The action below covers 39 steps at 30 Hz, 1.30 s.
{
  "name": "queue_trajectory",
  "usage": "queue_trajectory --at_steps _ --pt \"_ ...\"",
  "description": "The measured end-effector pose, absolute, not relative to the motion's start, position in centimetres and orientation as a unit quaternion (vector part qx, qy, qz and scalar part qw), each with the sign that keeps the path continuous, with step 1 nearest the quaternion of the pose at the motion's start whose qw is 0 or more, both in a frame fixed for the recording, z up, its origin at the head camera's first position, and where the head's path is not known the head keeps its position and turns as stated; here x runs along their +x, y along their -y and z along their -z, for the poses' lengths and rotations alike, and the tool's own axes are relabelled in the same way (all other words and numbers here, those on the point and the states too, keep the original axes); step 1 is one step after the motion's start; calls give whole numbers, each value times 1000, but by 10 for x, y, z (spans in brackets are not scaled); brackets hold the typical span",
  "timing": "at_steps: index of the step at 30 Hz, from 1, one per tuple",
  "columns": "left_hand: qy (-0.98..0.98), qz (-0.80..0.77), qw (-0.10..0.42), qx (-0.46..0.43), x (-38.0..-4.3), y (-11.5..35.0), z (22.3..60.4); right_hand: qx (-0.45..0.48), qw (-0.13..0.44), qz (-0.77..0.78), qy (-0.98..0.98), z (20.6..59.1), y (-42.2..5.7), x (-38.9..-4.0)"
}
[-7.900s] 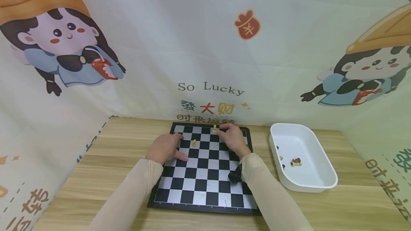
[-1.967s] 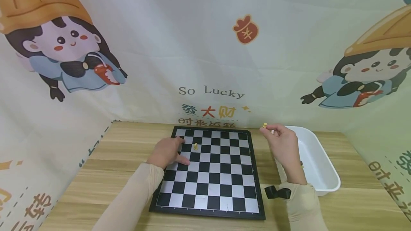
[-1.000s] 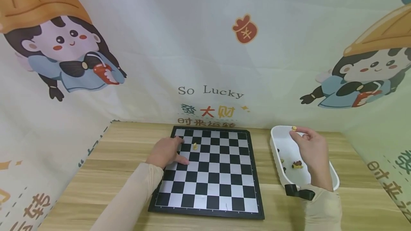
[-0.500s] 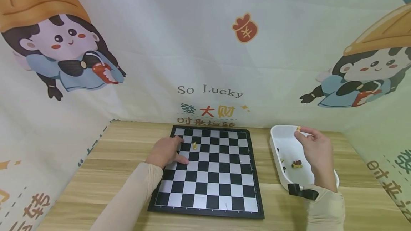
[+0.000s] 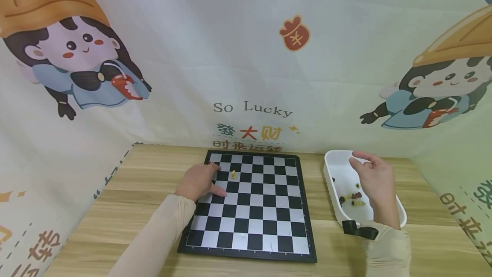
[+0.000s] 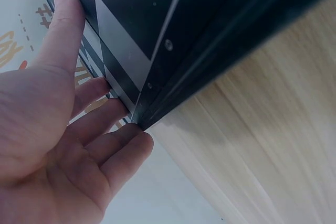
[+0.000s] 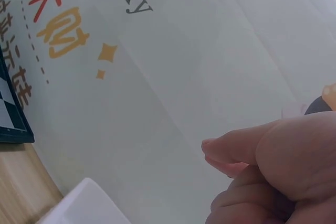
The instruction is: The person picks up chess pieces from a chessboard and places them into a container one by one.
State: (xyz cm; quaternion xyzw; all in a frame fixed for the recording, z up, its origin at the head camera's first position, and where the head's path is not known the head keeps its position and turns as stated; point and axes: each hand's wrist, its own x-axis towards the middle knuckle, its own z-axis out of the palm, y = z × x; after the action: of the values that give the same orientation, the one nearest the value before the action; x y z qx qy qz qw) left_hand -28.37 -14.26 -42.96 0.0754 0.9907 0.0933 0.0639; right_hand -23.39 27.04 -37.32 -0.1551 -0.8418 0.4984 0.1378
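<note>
My left hand rests over the left edge of a black-and-white chessboard, thumb and forefinger spread on its squares. In the left wrist view, the other fingertips lie at the board's dark rim. One small gold chess piece stands on the board just right of that hand. Over a white plastic tray hovers my right hand, thumb and forefinger a little apart with nothing between them. The right wrist view shows the same hand with its other fingers folded in. Several gold and dark pieces lie in the tray.
The wooden table extends on both sides of the board. A printed cloth hangs close behind the board and tray. A black wrist strap mount sits on the right sleeve, above the tray's front rim.
My right hand carried a gold chess piece from the board's far side to over the tray and let it go. The pieces in the tray lie differently now. My left hand stayed put.
</note>
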Motion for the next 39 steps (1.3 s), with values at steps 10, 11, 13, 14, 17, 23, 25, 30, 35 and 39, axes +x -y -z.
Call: queue_trajectory --at_steps 10,11,13,14,17,23,25,30,35,39 --pt "-991 -92 59 77 -283 143 430 -139 93 -495 853 376 -256 -237" --pt "-991 -91 60 77 -283 143 430 -138 92 -491 855 376 -254 -237" --pt "-991 -88 63 76 -284 143 430 -131 93 -486 859 377 -249 -238" --pt "-991 -88 65 76 -284 143 429 -128 96 -483 861 378 -247 -238" --pt "-991 -86 70 75 -284 143 429 -110 104 -481 864 381 -239 -240" --pt "-991 -87 70 73 -285 143 430 -75 103 -490 862 383 -225 -242" --pt "-991 -87 70 72 -285 142 430 -63 101 -490 864 383 -221 -243" --pt "-991 -89 69 74 -287 141 430 -24 99 -492 865 383 -213 -244" --pt "-991 -85 70 73 -286 142 431 3 94 -487 869 384 -202 -248" --pt "-991 -89 67 74 -283 143 430 13 82 -480 873 386 -191 -250"
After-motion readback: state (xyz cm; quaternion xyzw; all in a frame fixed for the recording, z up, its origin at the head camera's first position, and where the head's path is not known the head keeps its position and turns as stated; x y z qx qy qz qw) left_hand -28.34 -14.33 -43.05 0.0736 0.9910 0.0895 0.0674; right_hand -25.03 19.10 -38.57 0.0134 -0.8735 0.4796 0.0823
